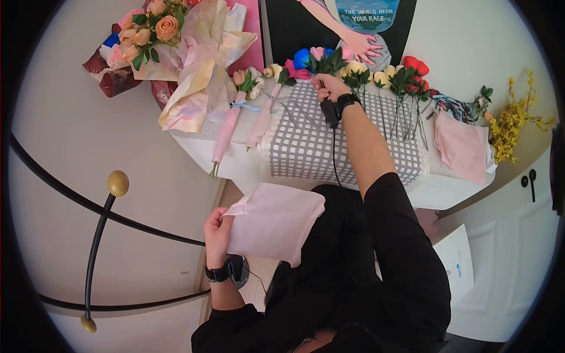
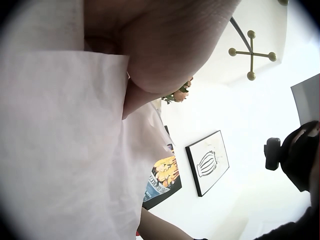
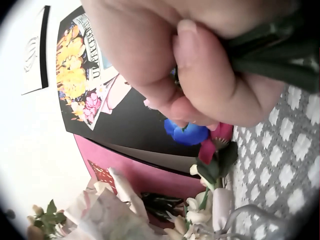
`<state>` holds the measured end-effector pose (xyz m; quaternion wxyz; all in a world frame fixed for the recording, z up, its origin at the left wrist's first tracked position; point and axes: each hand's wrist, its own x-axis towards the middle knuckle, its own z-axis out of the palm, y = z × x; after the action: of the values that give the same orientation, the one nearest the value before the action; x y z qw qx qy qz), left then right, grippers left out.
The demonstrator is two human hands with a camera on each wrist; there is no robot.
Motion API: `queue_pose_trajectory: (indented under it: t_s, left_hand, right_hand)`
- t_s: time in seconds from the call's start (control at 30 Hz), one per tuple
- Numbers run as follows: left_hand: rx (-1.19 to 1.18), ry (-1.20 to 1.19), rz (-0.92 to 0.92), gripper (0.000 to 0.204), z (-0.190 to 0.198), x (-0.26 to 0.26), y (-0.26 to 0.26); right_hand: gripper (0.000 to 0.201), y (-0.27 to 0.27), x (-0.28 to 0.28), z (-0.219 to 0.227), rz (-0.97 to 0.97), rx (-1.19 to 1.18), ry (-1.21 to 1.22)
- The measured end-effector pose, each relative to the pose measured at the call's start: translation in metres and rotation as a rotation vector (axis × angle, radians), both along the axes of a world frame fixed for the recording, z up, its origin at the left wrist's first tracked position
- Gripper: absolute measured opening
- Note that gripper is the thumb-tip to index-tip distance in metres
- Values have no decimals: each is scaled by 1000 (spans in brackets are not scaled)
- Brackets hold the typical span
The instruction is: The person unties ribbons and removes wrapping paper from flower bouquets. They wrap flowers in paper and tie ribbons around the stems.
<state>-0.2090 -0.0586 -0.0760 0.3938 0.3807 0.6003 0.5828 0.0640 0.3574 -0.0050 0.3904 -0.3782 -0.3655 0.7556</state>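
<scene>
My left hand [image 1: 218, 235] pinches one edge of a pale pink sheet of wrapping paper [image 1: 273, 220], which hangs over my lap. In the left wrist view the sheet [image 2: 65, 145] fills the left side, partly covering that hand [image 2: 165, 45]. Over at the table's back, my right hand [image 1: 331, 89] has its fingers curled round dark green flower stems [image 3: 280, 62]. Pink flower heads [image 1: 318, 53] and a blue flower [image 1: 302, 59] show just beyond it; I cannot tell which blooms belong to the gripped stems.
A checked cloth [image 1: 306, 141] covers the middle of the white table. Cream flowers [image 1: 385, 76] and red flowers [image 1: 416, 66] lie along its back. Wrapped single stems [image 1: 226, 135] and a large bouquet [image 1: 166, 28] are on the left. Folded pink paper [image 1: 462, 144] and yellow sprigs [image 1: 512, 129] sit right.
</scene>
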Motion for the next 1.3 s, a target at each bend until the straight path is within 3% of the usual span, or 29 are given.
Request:
queue_pose_trajectory:
  t_s: [0.1, 0.17, 0.33, 0.4, 0.43, 0.53, 0.6, 0.63, 0.67, 0.77, 0.83, 0.87, 0.97, 1.03, 1.07, 1.13, 1.17, 1.2, 1.27, 1.3]
  left_hand:
    - [-3, 11, -27, 9, -6, 0, 2]
    - [0, 15, -40, 9, -7, 2, 4]
    - [27, 7, -36, 9, 5, 5, 3]
    - [53, 34, -25, 9, 11, 7, 1]
    - [78, 58, -9, 9, 15, 8, 0]
    - [146, 49, 12, 9, 33, 13, -6]
    - [225, -16, 50, 10, 40, 21, -7]
    - [302, -81, 91, 10, 44, 26, -6]
    - [302, -82, 93, 10, 48, 31, -5]
    - [451, -193, 150, 13, 63, 53, 0]
    - [494, -213, 154, 12, 75, 76, 4]
    - [529, -231, 166, 12, 77, 87, 3]
    - [561, -32, 173, 14, 65, 109, 8]
    - [592, 2, 132, 14, 62, 124, 6]
    - [623, 28, 111, 14, 61, 132, 5]
    - [633, 40, 65, 13, 62, 148, 0]
    - [652, 56, 68, 13, 65, 157, -3]
    - [675, 71, 74, 13, 66, 163, -4]
    - [680, 80, 72, 13, 62, 165, -1]
    - [680, 92, 77, 14, 60, 165, 2]
  right_hand:
    - [19, 1, -5, -7, -121, -21, -98]
    - [18, -15, -12, 2, -328, 59, -128]
    - [23, -15, 4, 0, -334, 331, -366]
    - [35, -23, 14, 8, -480, 735, -1133]
    - [47, -27, 21, 13, -394, 732, -1187]
    - [47, -70, 26, 27, -454, 892, -1048]
    - [45, -127, 32, 38, -333, 999, -683]
    - [44, -162, 40, 49, -152, 824, -579]
    - [48, -201, 45, 50, -147, 758, -375]
    - [53, -284, 68, 12, -104, 760, -158]
    - [73, -332, 70, -10, -30, 758, -203]
    - [79, -349, 71, -19, 25, 704, -116]
    - [83, -398, 70, -5, -92, 671, -157]
    - [80, -414, 68, -1, -395, 836, -293]
    - [80, -412, 71, -4, -412, 831, -296]
    - [73, -395, 78, -16, -657, 829, -504]
    - [46, -388, 80, -20, -797, 827, -498]
    - [46, -387, 87, -22, -807, 826, -501]
    - [25, -383, 103, -24, -821, 598, -368]
    - [27, -378, 100, -25, -949, 680, -253]
